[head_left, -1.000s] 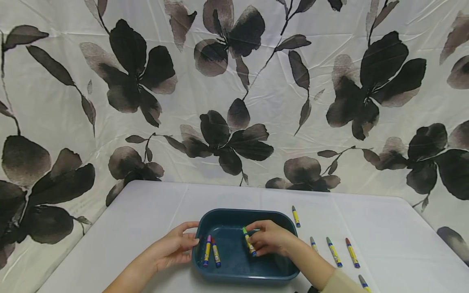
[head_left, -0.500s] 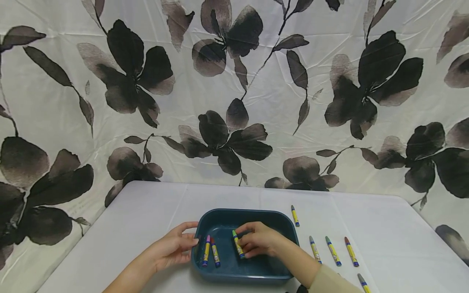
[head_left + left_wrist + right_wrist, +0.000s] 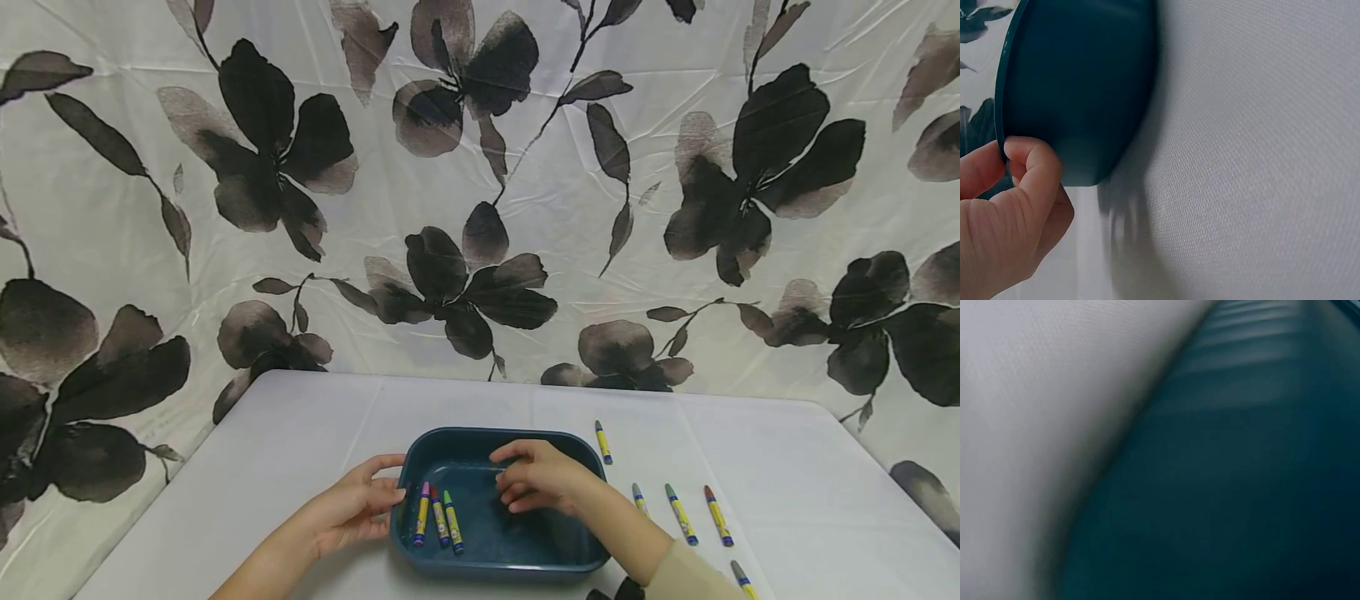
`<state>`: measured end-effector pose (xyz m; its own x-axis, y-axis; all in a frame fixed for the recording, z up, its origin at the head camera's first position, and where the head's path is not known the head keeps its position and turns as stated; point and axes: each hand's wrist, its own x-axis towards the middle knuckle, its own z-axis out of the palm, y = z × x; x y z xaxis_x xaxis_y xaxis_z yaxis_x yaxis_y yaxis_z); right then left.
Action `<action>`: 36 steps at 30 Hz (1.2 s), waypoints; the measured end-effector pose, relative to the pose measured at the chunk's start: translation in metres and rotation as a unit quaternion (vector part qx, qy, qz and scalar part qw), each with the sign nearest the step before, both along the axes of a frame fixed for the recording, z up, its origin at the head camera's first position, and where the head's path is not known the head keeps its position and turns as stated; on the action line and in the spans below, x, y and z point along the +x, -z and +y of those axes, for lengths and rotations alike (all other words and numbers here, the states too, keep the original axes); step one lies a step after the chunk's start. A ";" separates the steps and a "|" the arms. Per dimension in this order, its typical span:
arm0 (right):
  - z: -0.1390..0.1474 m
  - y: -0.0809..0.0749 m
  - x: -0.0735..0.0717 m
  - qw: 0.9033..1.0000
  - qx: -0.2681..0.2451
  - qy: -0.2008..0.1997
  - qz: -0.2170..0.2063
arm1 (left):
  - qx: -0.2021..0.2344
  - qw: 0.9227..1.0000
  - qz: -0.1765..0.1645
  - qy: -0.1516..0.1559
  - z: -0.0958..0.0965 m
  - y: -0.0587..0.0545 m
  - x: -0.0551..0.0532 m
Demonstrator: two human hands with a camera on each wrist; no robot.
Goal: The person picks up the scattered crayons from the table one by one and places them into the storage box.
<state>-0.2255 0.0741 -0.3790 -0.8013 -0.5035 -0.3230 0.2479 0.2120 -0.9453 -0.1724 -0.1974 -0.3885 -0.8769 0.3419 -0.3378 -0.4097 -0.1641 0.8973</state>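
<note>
A dark teal plastic tray (image 3: 498,570) stands on the white table. My left hand (image 3: 363,504) pinches its left rim; in the left wrist view the thumb and index finger of that hand (image 3: 1013,212) grip the edge of the tray wall (image 3: 1079,81). Three crayons lie side by side at the tray's left end: one pink-purple crayon (image 3: 422,514), one dark red crayon (image 3: 438,517) and one green crayon (image 3: 453,523). Over the middle of the tray is my right hand (image 3: 540,479), holding nothing, its fingers loosely bent. The right wrist view is filled by the tray's outside (image 3: 1222,487) and tabletop.
Right of the tray, several crayons lie on the table, among them a green crayon (image 3: 681,514), a brownish-red crayon (image 3: 718,517) and a grey crayon (image 3: 742,578). Another crayon (image 3: 603,442) lies by the tray's far right corner. A floral cloth (image 3: 480,192) hangs behind the table.
My right hand carried the green crayon leftward, laid it beside the dark red one and let go. It has since drawn back to the right. My left hand stays on the rim.
</note>
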 end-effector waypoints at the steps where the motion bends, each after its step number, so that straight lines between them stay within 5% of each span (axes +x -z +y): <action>1: 0.002 -0.001 0.000 1.000 -0.002 0.000 0.002 | 0.000 1.000 0.000 0.000 0.000 0.000 0.000; 36: 0.081 -0.038 -0.022 0.999 -0.009 0.020 0.049 | 0.001 1.000 -0.001 0.002 0.000 0.001 -0.001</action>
<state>-0.2473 0.1556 -0.3409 -0.8480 -0.4756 -0.2337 0.1622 0.1870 -0.9689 -0.1732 -0.1977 -0.3895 -0.8753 0.3453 -0.3384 -0.4114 -0.1642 0.8965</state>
